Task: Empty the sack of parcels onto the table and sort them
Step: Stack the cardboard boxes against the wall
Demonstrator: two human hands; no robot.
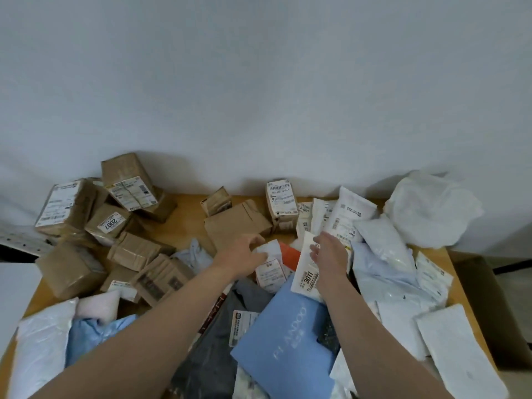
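Parcels cover the wooden table (184, 226). Brown cardboard boxes (115, 220) are heaped at the back left, and white soft mailers (345, 214) lie at the back right. My left hand (244, 251) reaches to the table's middle and grips a small white labelled packet (270, 266). My right hand (331, 251) holds a white mailer marked 3011 (306, 272) by its upper edge. Under my arms lie a blue mailer (288, 347) and a dark grey bag (213, 361). A crumpled white sack (431, 208) sits at the back right corner.
A plain pale wall rises right behind the table. Brown flat boxes (239, 223) stand at the back middle. White and pale blue bags (49, 341) fill the front left, white mailers (454, 341) the front right. A brown carton (486, 298) stands off the right edge.
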